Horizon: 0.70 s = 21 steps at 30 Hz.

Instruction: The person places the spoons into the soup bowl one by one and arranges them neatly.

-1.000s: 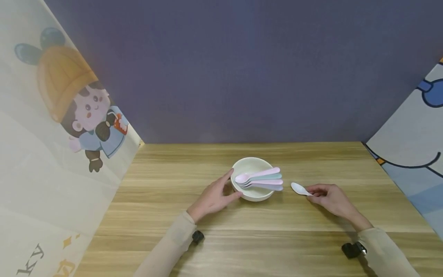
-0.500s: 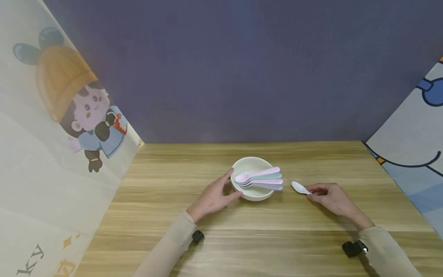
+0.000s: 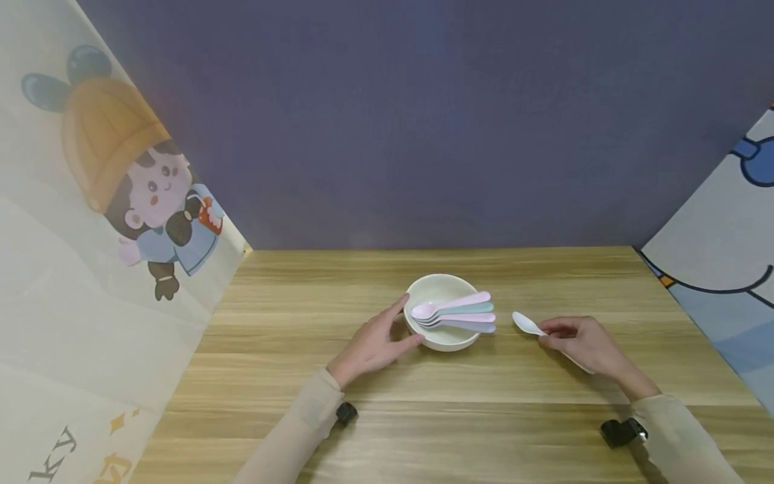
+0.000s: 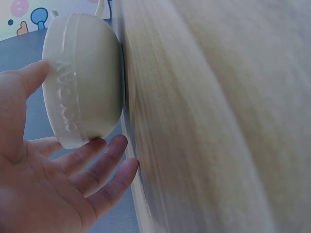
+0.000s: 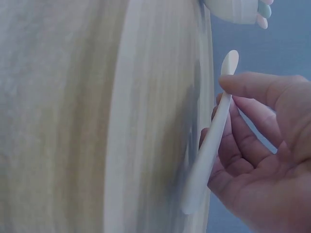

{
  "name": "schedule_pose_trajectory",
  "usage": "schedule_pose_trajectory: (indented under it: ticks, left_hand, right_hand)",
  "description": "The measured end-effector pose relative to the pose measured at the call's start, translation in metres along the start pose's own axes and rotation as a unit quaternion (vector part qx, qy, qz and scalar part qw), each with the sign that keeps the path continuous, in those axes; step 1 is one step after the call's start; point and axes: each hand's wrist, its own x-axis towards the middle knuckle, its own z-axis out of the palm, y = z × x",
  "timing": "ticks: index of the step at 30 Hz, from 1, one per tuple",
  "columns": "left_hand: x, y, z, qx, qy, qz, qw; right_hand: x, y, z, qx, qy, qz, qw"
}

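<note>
A cream bowl (image 3: pixel 441 288) stands on the table with several pastel spoons (image 3: pixel 453 314) lying in it, handles over its right rim. My left hand (image 3: pixel 373 341) holds the bowl's left side, thumb on the near rim and fingers round the far side. In the left wrist view, some fingers of that hand (image 4: pixel 58 182) are spread below the bowl's wall (image 4: pixel 99 77). Right of the bowl, my right hand (image 3: pixel 583 344) pinches a white spoon (image 3: pixel 528 324) by its handle, its head towards the bowl. The right wrist view shows the spoon's handle (image 5: pixel 206 158) tilted, its rear end free.
The wood-grain table (image 3: pixel 302 289) meets a dark blue back panel (image 3: pixel 423 134). A white panel with a cartoon figure (image 3: pixel 157 188) rises at the left, and another printed panel (image 3: pixel 719 222) at the right. Black wrist cameras sit at both sleeves.
The white spoon and my right hand have shifted slightly up and right, and more of the handle shows below the hand. My left hand and the bowl look nearly still.
</note>
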Motion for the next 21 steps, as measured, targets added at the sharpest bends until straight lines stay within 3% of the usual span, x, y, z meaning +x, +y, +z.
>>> schedule_pose_trajectory:
  ticks: [9, 21]
  left_hand:
    - [-0.0002, 0.0003, 0.0012, 0.004, 0.0, -0.002, 1.0]
    - [-0.0001, 0.0021, -0.0012, 0.007, 0.003, 0.005, 1.0]
  right_hand:
    - [0.0003, -0.0043, -0.0042, 0.005, -0.008, 0.001, 1.0]
    - [0.0034, -0.0072, -0.0093, 0.002, 0.002, -0.031, 1.0]
